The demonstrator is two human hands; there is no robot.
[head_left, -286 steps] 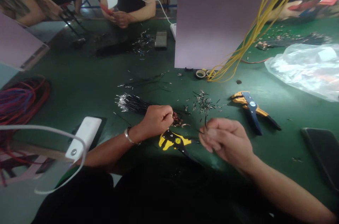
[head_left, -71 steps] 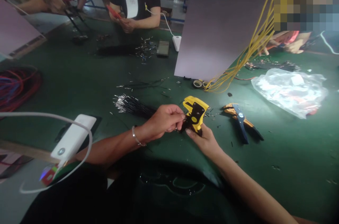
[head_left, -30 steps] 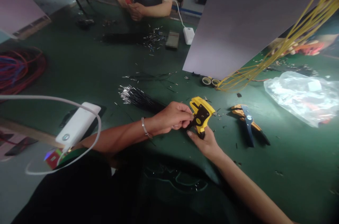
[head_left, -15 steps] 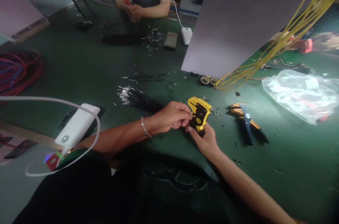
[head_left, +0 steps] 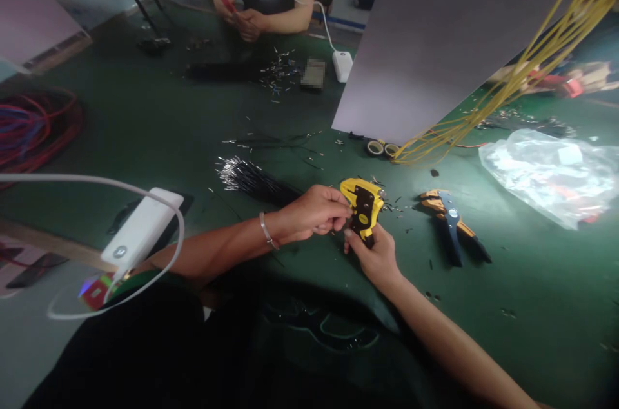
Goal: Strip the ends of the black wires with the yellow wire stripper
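Holding: the right hand [head_left: 376, 259] closes its grip around the handles of the yellow wire stripper [head_left: 362, 204], head up, at frame centre just above the green worktop [head_left: 145, 131].
Left hand [head_left: 314, 212]: fingertips pinched shut against the stripper's head; what they pinch is too small to tell.
Behind the left hand: bundle of black wires [head_left: 251, 180] lying flat, bare ends toward the upper left.
Right of centre: orange and blue stripper [head_left: 449, 219], lying apart from both hands.
Lower left: white power bank [head_left: 142, 228].
Far right: clear plastic bag [head_left: 551, 170].
Upper right: yellow cables [head_left: 483, 106].
Top centre: another person's hands [head_left: 251, 22].
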